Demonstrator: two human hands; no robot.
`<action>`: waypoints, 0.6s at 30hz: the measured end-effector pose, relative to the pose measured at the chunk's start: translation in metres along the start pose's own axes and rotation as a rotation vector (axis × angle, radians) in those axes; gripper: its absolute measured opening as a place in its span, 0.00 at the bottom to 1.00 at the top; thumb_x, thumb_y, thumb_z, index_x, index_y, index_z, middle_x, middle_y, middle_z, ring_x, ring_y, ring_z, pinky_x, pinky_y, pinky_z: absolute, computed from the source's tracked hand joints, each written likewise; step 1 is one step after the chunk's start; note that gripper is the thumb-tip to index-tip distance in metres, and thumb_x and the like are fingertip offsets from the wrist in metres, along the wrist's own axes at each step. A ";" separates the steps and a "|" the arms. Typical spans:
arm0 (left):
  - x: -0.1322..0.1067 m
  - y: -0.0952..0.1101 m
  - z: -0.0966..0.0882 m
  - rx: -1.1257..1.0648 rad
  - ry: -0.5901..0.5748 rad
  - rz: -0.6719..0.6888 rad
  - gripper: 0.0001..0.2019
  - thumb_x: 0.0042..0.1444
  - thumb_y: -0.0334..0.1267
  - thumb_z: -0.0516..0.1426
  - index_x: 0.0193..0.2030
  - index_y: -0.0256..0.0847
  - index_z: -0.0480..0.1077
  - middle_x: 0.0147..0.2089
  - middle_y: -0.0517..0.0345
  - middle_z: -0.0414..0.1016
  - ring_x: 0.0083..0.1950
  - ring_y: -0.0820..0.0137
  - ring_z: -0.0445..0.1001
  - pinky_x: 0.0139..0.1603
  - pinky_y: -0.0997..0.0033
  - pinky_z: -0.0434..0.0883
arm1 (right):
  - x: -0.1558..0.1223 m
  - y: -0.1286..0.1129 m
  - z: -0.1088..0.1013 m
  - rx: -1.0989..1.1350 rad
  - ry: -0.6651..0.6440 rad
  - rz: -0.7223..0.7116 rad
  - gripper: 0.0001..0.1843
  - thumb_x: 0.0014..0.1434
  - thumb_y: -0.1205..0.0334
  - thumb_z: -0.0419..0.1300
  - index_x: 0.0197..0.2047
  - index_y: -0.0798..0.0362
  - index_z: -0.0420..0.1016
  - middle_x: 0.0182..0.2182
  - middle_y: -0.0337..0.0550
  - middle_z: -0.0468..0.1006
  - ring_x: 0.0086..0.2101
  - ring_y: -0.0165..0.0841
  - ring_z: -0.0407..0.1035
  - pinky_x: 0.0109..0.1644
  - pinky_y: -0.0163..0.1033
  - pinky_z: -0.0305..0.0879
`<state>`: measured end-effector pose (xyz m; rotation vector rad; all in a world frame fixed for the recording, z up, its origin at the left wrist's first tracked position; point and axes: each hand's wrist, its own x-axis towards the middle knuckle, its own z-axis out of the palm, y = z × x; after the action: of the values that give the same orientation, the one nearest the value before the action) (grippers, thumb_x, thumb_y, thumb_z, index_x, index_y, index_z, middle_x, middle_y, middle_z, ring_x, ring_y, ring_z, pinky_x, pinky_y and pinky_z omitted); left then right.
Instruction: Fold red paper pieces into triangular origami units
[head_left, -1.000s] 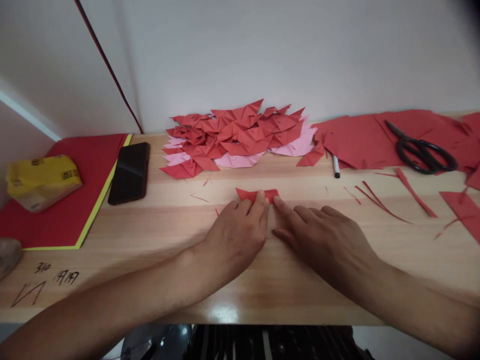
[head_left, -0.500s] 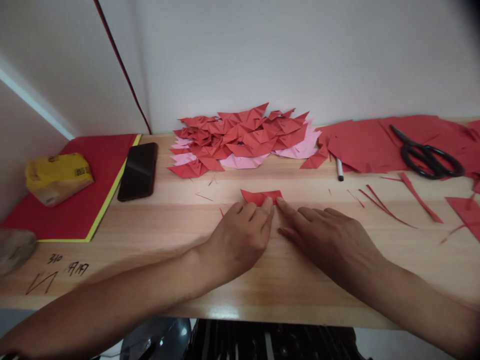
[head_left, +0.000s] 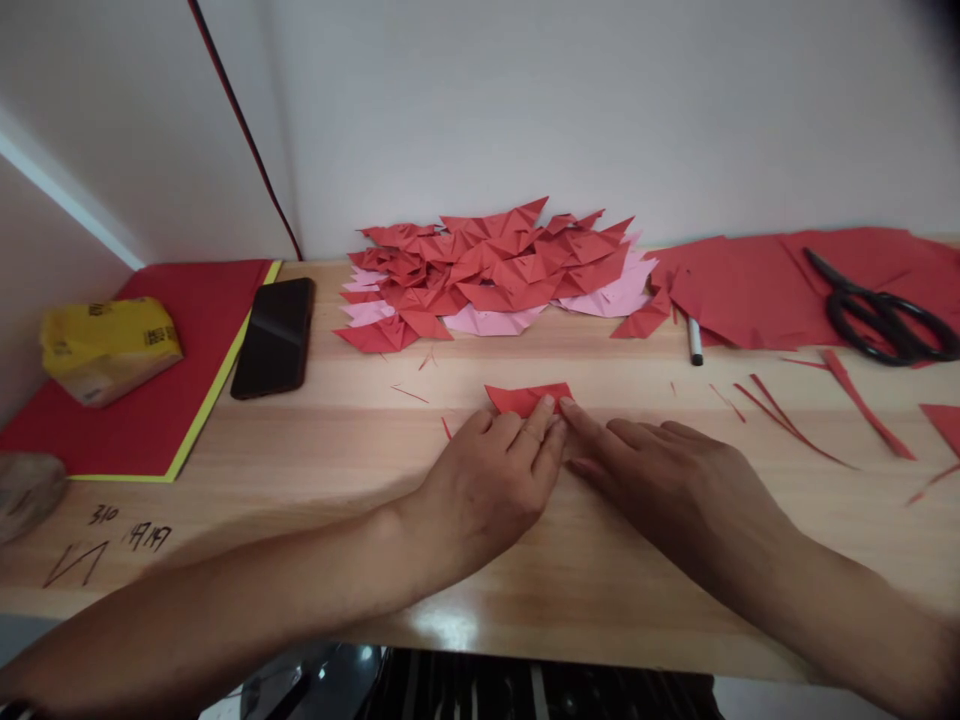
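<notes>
Folded red paper piece lies flat on the wooden tabletop at the middle of the scene, pinned at its near edge by two bare hands. The left hand rests palm down with its fingers stretched out and pressing the paper. The right hand lies the same way, its index fingertip on the paper's right corner, just beside the left fingertips. Both hands are spread flat, pressing rather than gripping.

Far of the hands, a heap of folded red and pink paper pieces sits against the wall. To the right a marker pen pokes out from under loose red paper sheets, with black scissors lying on them and thin red paper strips scattered nearer. To the left lie a black phone and a red folder edged in yellow, carrying a yellow tissue pack.
</notes>
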<state>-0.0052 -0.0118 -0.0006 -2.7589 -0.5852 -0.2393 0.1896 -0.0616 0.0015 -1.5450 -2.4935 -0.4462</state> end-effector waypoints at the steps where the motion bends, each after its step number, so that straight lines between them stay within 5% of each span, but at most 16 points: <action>1: 0.000 0.000 0.000 0.000 -0.007 0.003 0.20 0.65 0.27 0.46 0.61 0.29 0.65 0.63 0.38 0.67 0.40 0.66 0.74 0.37 0.63 0.68 | 0.000 0.000 0.000 0.002 -0.004 0.004 0.19 0.70 0.60 0.45 0.55 0.61 0.69 0.24 0.40 0.76 0.22 0.33 0.70 0.29 0.39 0.61; 9: -0.001 -0.002 -0.001 -0.021 -0.019 0.014 0.21 0.63 0.25 0.47 0.62 0.29 0.64 0.63 0.39 0.67 0.40 0.66 0.73 0.36 0.64 0.68 | 0.000 0.014 0.001 0.400 -0.094 0.178 0.18 0.68 0.59 0.50 0.58 0.51 0.69 0.41 0.44 0.82 0.35 0.34 0.76 0.36 0.38 0.70; 13: -0.002 -0.003 -0.002 -0.028 -0.013 0.025 0.21 0.62 0.25 0.48 0.62 0.29 0.65 0.64 0.39 0.66 0.40 0.65 0.72 0.35 0.64 0.67 | 0.016 0.030 0.001 0.500 -0.132 0.273 0.17 0.66 0.58 0.52 0.56 0.51 0.71 0.38 0.44 0.79 0.33 0.33 0.74 0.35 0.38 0.68; 18: -0.002 -0.004 -0.001 -0.041 -0.018 0.024 0.21 0.62 0.26 0.48 0.61 0.30 0.65 0.63 0.42 0.67 0.40 0.64 0.71 0.34 0.64 0.66 | 0.038 0.041 0.007 0.587 -0.178 0.228 0.10 0.64 0.60 0.53 0.44 0.52 0.75 0.40 0.44 0.76 0.35 0.32 0.72 0.37 0.37 0.66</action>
<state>-0.0086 -0.0095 0.0009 -2.8087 -0.5570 -0.2231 0.2089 -0.0101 0.0130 -1.6225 -2.2248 0.4383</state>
